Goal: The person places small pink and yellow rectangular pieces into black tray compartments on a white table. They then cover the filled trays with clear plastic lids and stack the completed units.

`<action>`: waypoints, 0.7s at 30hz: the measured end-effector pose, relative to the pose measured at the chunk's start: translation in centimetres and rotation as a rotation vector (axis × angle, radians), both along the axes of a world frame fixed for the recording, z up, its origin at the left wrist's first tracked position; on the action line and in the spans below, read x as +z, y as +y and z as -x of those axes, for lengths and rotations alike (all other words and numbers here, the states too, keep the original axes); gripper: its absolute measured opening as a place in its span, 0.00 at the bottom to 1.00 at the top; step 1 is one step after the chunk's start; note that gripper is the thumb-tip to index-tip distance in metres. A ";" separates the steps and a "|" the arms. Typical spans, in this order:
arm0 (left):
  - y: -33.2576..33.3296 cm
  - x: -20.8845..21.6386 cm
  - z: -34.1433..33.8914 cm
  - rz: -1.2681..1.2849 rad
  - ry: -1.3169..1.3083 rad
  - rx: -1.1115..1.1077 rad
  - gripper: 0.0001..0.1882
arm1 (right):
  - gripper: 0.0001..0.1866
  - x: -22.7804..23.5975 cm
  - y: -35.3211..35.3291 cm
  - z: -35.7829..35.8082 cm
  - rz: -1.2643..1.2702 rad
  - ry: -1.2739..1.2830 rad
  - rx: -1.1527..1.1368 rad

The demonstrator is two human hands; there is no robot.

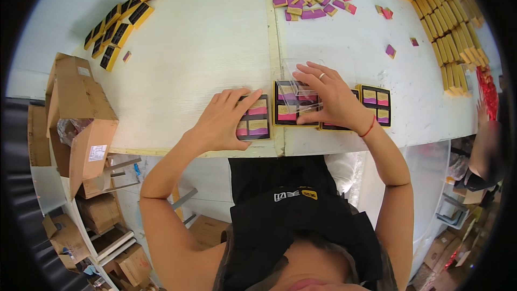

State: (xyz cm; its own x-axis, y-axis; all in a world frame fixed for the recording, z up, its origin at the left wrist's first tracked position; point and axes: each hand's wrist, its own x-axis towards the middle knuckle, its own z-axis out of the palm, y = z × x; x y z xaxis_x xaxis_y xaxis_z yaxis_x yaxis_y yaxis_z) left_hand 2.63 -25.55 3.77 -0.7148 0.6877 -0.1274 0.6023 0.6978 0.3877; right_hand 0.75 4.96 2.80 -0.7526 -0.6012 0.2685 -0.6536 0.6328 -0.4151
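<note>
My left hand grips a black four-compartment box near the table's front edge, thumb below and fingers over its far side. Purple, pink and gold packets fill the box. My right hand holds a clear plastic lid, tilted above a second box with a yellow rim. Packets lie in that box too, partly behind the lid and fingers. Further right, another yellow-rimmed box holds four-compartment packets. Between them, one more box is mostly covered by my right hand.
Loose packets lie heaped at the far middle, with a few scattered rightward. Yellow-edged black boxes stand at the far left. Stacked gold boxes line the right. A cardboard carton stands left. Another person's arm shows at the right.
</note>
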 end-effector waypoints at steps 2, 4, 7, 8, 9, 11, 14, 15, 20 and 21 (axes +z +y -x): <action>-0.9 0.0 -0.2 0.027 -0.007 0.027 0.57 | 0.39 2.0 0.2 0.9 -0.084 -0.144 0.041; -1.8 0.0 0.2 0.023 0.006 0.041 0.58 | 0.40 1.7 0.8 3.0 -0.091 -0.254 0.120; -2.7 -0.2 0.4 -0.011 -0.026 0.093 0.58 | 0.45 1.5 0.4 4.6 0.050 -0.551 0.155; -3.0 -0.2 0.4 -0.021 -0.024 0.114 0.58 | 0.46 1.3 0.2 4.9 0.023 -0.520 0.152; -3.3 -0.2 0.4 0.000 0.010 0.118 0.58 | 0.48 1.0 0.0 5.1 -0.005 -0.489 0.148; -3.5 -0.1 0.4 0.041 0.071 0.125 0.59 | 0.50 0.8 -0.3 5.1 -0.044 -0.433 0.153; -1.3 1.0 -0.5 -0.069 0.214 0.039 0.63 | 0.52 1.1 -0.8 4.7 -0.080 -0.315 0.201; 0.1 1.0 -0.8 -0.137 0.176 0.004 0.67 | 0.53 1.2 -0.9 4.1 -0.091 -0.254 0.240; 5.6 -1.8 -1.2 -0.318 0.119 0.032 0.66 | 0.48 1.3 -0.9 1.7 -0.112 -0.154 0.343; 6.2 -2.1 -1.2 -0.323 0.128 0.036 0.65 | 0.46 1.4 -0.7 1.2 -0.085 -0.140 0.334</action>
